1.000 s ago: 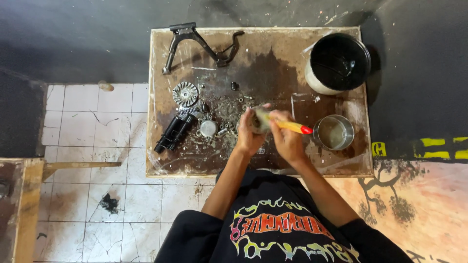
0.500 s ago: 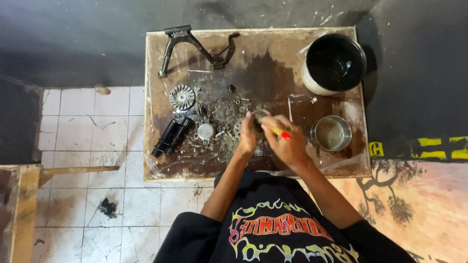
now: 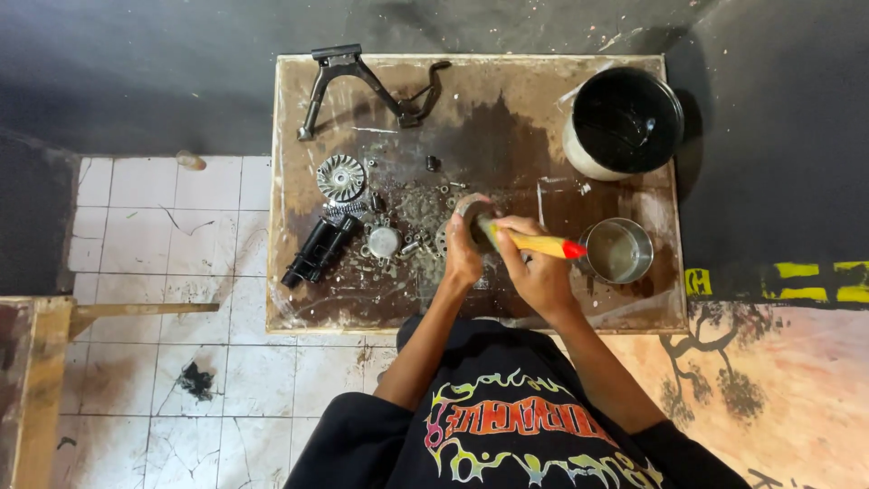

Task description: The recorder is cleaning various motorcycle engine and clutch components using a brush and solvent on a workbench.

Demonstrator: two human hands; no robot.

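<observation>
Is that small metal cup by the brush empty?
No. The small metal cup stands upright, holding murky liquid; how deep, cannot tell.

bucket [image 3: 625, 122] on board [image 3: 507, 109] far right | cup [image 3: 618, 251] before it

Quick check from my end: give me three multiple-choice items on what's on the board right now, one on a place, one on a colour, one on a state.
1. Where does the black bucket stand on the wooden board?
A. far right corner
B. near left corner
C. centre

2. What colour is the brush handle?
A. blue with a white tip
B. yellow with a red tip
C. all black

3. What is the left hand doing?
A. resting flat on the tiles
B. gripping a round metal part
C. lifting the small metal cup

Answers: 1 A, it sits at the board's top right. 2 B, yellow shaft, red end. 3 B, its fingers wrap the part while the right hand holds the brush.
</observation>
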